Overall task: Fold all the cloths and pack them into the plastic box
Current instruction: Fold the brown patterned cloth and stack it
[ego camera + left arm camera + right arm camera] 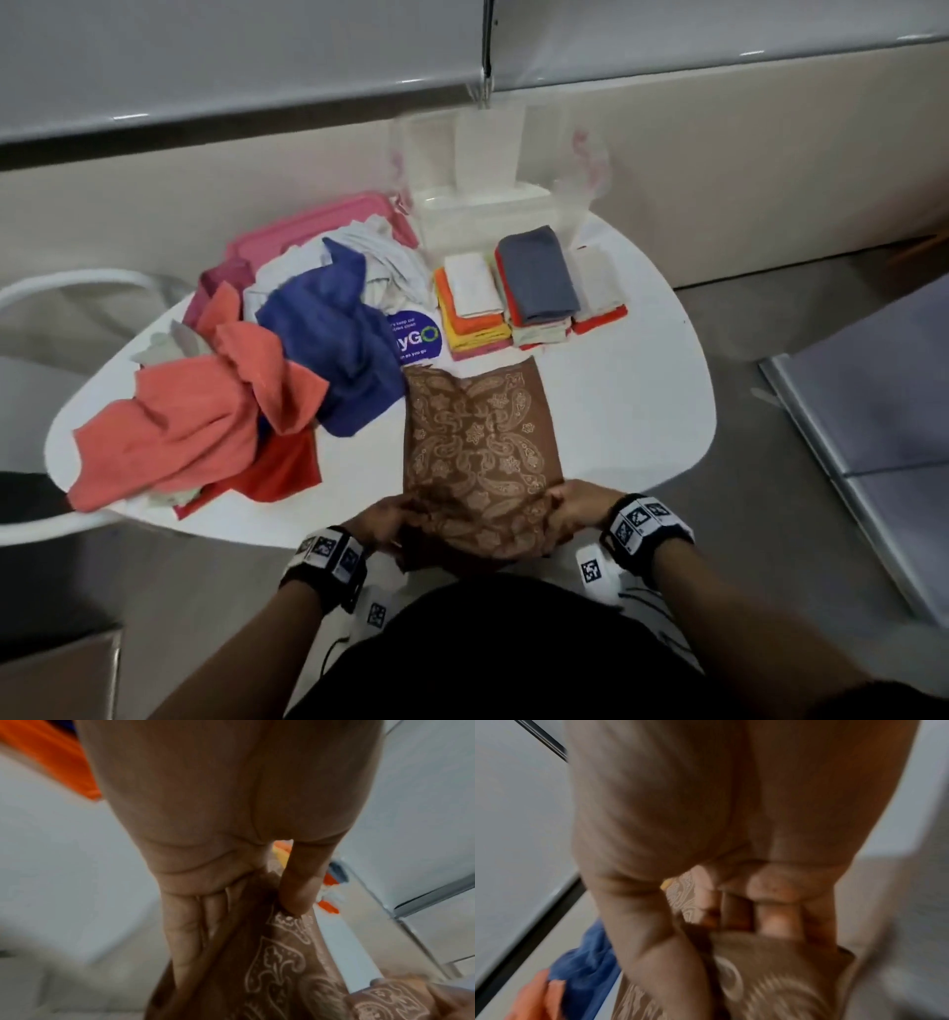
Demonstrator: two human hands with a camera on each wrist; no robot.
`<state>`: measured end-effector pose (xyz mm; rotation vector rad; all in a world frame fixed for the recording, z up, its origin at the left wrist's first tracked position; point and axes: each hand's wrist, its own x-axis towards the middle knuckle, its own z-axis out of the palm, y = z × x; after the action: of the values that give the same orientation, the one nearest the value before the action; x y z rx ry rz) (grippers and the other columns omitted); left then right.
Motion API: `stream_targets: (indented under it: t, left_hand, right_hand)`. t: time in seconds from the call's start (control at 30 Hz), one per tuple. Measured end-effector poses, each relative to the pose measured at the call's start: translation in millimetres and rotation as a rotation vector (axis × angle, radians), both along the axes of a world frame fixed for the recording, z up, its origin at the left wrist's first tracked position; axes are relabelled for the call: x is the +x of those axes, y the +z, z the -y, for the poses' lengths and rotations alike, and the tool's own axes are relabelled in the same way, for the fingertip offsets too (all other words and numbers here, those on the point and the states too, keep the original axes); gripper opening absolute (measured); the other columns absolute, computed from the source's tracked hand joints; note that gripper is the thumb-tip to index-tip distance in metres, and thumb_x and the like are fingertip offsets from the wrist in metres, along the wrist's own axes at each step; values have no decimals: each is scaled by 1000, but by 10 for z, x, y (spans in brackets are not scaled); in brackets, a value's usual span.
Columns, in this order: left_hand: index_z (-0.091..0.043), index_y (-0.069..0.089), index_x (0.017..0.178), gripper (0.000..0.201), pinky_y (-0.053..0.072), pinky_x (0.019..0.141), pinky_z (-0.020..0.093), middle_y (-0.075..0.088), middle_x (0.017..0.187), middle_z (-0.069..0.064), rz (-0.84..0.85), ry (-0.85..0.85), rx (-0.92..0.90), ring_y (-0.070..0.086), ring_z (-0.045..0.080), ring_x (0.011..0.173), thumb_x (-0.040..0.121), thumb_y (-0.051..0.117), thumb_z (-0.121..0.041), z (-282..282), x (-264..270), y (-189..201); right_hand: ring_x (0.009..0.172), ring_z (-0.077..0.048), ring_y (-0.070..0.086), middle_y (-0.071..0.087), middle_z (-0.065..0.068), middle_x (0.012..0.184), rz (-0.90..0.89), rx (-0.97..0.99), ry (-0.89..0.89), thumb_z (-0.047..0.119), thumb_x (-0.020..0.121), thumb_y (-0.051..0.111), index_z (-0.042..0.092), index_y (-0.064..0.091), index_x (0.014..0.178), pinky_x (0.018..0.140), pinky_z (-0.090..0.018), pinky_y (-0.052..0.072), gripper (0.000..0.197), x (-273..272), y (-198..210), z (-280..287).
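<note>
Brown paisley cloth (480,452) lies at the surface's (631,411) near edge, my left hand (382,519) and right hand (575,506) fingers clamped on its near corners; I'd carry both corners far evenly, matching edges.

Brown paisley cloth (477,452) flat at table's near edge; unfolded heap (246,380) left; folded stacks (529,293) before open clear box (488,216).
</note>
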<state>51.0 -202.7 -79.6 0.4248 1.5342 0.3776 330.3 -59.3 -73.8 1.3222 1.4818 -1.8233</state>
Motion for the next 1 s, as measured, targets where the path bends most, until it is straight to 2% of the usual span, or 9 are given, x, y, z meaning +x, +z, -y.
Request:
stream_targets:
  t: [0.1, 0.2, 0.27, 0.37, 0.43, 0.5, 0.67, 0.83, 1.0]
  left_hand:
    - [-9, 63, 117, 31, 57, 79, 38, 73, 104, 10, 59, 103, 121, 68, 29, 93, 86, 67, -8, -47, -71, -35]
    - [-13, 58, 89, 18, 49, 55, 21, 67, 64, -9, -39, 157, 233, 61, 15, 63, 95, 52, 3, -277, -128, 114]
    - [-17, 56, 85, 16, 47, 62, 28, 63, 67, -5, -135, 146, 342, 55, 16, 68, 96, 56, -6, -528, -209, 139]
    - [-16, 58, 82, 15, 45, 74, 35, 61, 77, 1, -337, 213, 471, 52, 15, 75, 88, 64, -28, -868, -381, -17]
    - [-9, 61, 92, 28, 45, 82, 35, 64, 88, 6, -469, 217, 478, 54, 15, 83, 86, 65, -36, -1051, -404, -102]
    - [-11, 60, 110, 32, 45, 88, 30, 65, 103, 4, -551, 261, 426, 57, 15, 94, 89, 68, -34, -1155, -392, -198]
    - [-23, 44, 136, 63, 49, 96, 34, 64, 120, 2, -536, 379, 406, 63, 18, 106, 83, 74, -39, -1125, -298, -361]
    - [-15, 44, 139, 59, 47, 97, 36, 51, 133, 10, -687, 185, 488, 56, 27, 113, 86, 69, -15, -970, -207, -424]
    - [-13, 59, 118, 40, 46, 84, 46, 55, 114, 15, -1009, -169, 660, 51, 37, 101, 79, 67, -18, -814, -239, -351]
  right_hand:
    - [74, -24, 65, 72, -11, 81, 18, 12, -33, 4, 53, 66, 3, 73, 89, 64, -27, 51, 38, -21, -27, -91]
    - [70, -19, 65, 72, -7, 81, 8, 100, -93, -3, 70, 60, 5, 71, 97, 62, -23, 50, 30, -129, 113, -226]
    - [74, -17, 67, 71, -1, 80, -44, 168, -262, -9, 78, 56, 9, 71, 94, 63, -20, 50, 29, -209, 169, -362]
    - [83, -26, 67, 70, -4, 83, -63, 352, -482, 0, 81, 62, 17, 63, 82, 71, -31, 55, 17, -333, 73, -632]
    - [90, -27, 68, 71, -5, 94, -29, 456, -542, 13, 81, 68, 24, 58, 84, 83, -38, 56, 15, -431, -47, -777]
    - [93, -22, 66, 69, -3, 101, 32, 536, -584, 19, 85, 68, 26, 57, 94, 85, -33, 52, 16, -521, -140, -849]
    - [91, -23, 65, 68, -4, 100, 77, 646, -612, 11, 91, 59, 19, 52, 115, 84, -33, 53, 26, -622, -224, -797]
    - [92, -25, 64, 63, 0, 95, 53, 829, -577, 3, 91, 53, 17, 61, 106, 82, -33, 52, 22, -674, -255, -761]
    - [97, -27, 56, 56, -7, 106, 92, 1279, -307, -3, 82, 58, 20, 71, 96, 83, -39, 46, 30, -784, -176, -787]
